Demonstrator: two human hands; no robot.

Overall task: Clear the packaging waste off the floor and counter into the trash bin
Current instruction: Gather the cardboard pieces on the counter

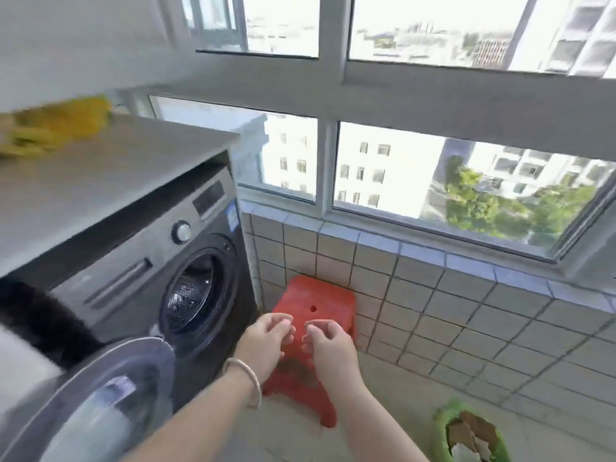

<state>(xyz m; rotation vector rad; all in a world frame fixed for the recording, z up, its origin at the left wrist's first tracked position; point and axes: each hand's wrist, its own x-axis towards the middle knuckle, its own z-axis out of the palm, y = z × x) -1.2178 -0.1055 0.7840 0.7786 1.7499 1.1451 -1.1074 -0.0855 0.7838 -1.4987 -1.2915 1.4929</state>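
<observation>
My left hand [266, 341] and my right hand [328, 345] hover side by side in front of me, above a red plastic stool. Their fingers are loosely curled and apart, and I see nothing in either hand. A green trash bin [446, 425] stands on the floor at the lower right, with brown and pale paper scraps inside. A blurred yellow packaging piece [56, 125] lies on the grey counter [110, 181] at the far left, well away from both hands.
The red stool [313, 305] stands against the tiled wall under the window. A dark front-loading washing machine [186, 261] sits under the counter, its round door [100, 405] swung open toward me at the lower left. Tiled floor lies between stool and bin.
</observation>
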